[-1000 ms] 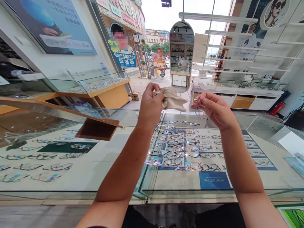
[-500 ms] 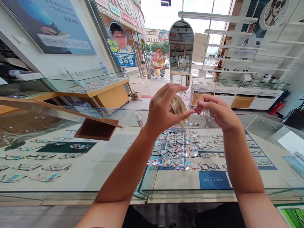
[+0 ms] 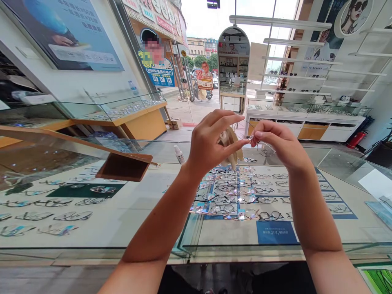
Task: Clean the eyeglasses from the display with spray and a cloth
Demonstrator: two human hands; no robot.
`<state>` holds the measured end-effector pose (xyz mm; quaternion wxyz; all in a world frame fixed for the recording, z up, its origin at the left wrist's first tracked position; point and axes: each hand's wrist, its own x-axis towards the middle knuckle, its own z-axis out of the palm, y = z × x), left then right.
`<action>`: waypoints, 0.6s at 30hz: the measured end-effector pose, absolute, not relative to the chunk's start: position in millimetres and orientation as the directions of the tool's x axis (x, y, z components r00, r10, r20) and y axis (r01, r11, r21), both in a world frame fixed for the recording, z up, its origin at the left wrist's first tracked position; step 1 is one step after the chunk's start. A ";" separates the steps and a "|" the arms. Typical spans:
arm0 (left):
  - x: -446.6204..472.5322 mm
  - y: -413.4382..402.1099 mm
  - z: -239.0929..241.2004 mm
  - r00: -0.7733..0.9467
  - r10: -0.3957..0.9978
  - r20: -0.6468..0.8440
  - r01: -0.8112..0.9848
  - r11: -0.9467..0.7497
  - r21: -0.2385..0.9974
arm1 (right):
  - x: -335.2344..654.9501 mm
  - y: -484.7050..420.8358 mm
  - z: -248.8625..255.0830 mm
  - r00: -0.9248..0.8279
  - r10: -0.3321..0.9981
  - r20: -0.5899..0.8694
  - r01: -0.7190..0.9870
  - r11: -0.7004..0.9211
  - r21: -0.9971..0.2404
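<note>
Both my hands are raised above a glass display counter (image 3: 101,228) in an eyewear shop. My right hand (image 3: 277,143) pinches a thin-framed pair of glasses (image 3: 265,149) near the bridge. My left hand (image 3: 211,143) holds a beige cloth (image 3: 231,145) against its palm, with thumb and forefinger reaching to the glasses' left lens. The cloth hangs between the two hands, mostly hidden behind my left fingers.
Under the glass lie several rows of glasses (image 3: 241,196). A small white spray bottle (image 3: 179,154) stands on the counter left of my left hand. A brown wooden tray (image 3: 122,166) sits further left. An arched mirror (image 3: 233,67) and more display cases (image 3: 309,116) stand behind.
A second ago my left fist gripped the bunched cloth apart from the glasses. Since then it moved right to meet the glasses, fingers extended, cloth tucked in the palm. Little change in the last half second.
</note>
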<state>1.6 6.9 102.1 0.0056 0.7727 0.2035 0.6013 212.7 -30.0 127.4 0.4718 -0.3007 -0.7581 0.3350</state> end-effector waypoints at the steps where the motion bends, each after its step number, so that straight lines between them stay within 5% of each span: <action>1: 1.2 6.4 102.6 0.176 0.328 0.928 0.309 -0.914 0.264 | 211.5 -30.9 127.4 -0.334 0.767 0.547 0.149 0.617 -0.773; 6: -1.1 1.6 103.9 -0.042 0.335 0.941 0.337 -0.882 0.329 | 207.1 -37.5 125.6 -0.038 0.640 0.767 0.323 0.734 -0.597; 18: -7.0 1.1 104.1 -0.189 0.289 0.938 0.412 -0.844 0.343 | 204.5 -47.5 126.3 -0.043 0.407 0.913 0.634 0.717 -0.290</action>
